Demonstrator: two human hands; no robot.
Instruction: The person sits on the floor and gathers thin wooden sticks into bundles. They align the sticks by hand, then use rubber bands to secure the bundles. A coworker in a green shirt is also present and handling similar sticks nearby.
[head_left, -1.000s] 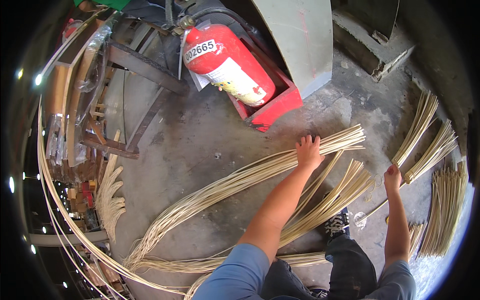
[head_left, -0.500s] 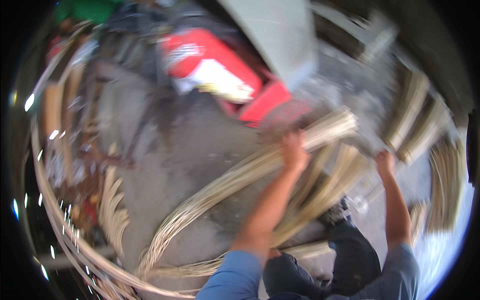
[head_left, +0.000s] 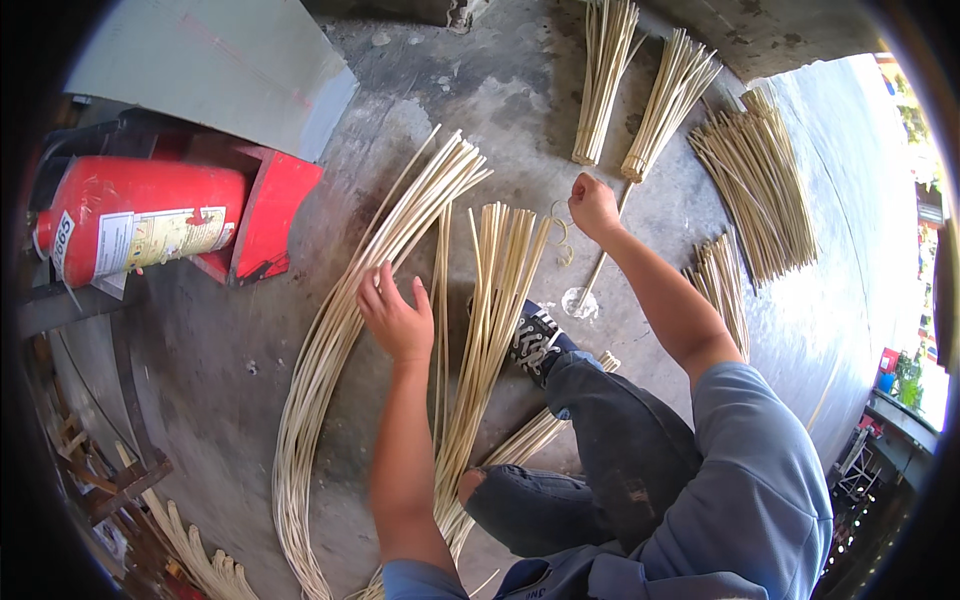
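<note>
Many pale, slender strands lay gathered in a long curved bundle [head_left: 325, 350] on the concrete floor [head_left: 230, 430], its upper end splayed and its body bowing down toward the lower edge of the view. The left hand [head_left: 397, 315] was released, its fingers loosely spread over the bundle's right edge; how firmly they touched could not be told. The right hand [head_left: 595, 207] was clenched just beside the lower end of a shorter sheaf [head_left: 668, 108], and whether the fist held anything was hidden. A thin stick [head_left: 597, 272] ran close by it, with curled shavings [head_left: 563, 240] near. A second loose bundle [head_left: 488, 335] rested between the hands. Each strand looked light and springy, probably smooth enough to slide against its neighbours, so pinching one edge would likely have fanned the bundle; the surest hold seemed a full wrap just below the splayed end
</note>
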